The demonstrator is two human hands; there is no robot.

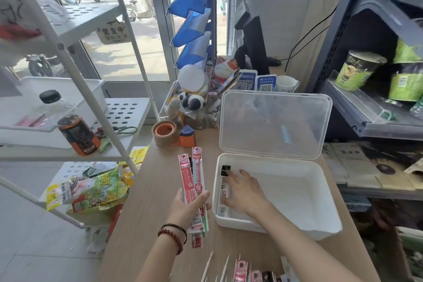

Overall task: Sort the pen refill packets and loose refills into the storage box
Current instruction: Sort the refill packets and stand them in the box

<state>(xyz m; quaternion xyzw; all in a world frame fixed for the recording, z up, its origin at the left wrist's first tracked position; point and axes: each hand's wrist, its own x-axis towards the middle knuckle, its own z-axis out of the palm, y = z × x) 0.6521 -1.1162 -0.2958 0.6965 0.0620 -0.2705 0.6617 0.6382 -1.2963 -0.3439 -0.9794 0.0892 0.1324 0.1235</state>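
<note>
The wooden table (146,190) carried the white storage box (297,160), its clear lid (274,121) standing raised behind it. My right hand (245,192) lay inside the box at its left wall, fingers straight and spread, pressing one refill packet (225,170) flat. My left hand (185,208) gripped a bundle of red refill packets (190,181) just left of the box. Further packets (240,270) and loose refills (225,268) lay at the table's near edge.

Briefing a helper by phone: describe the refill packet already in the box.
Find the open white storage box. One packet lies along its left wall, under the right hand. Its top is black; packets in the left hand are red.
</note>
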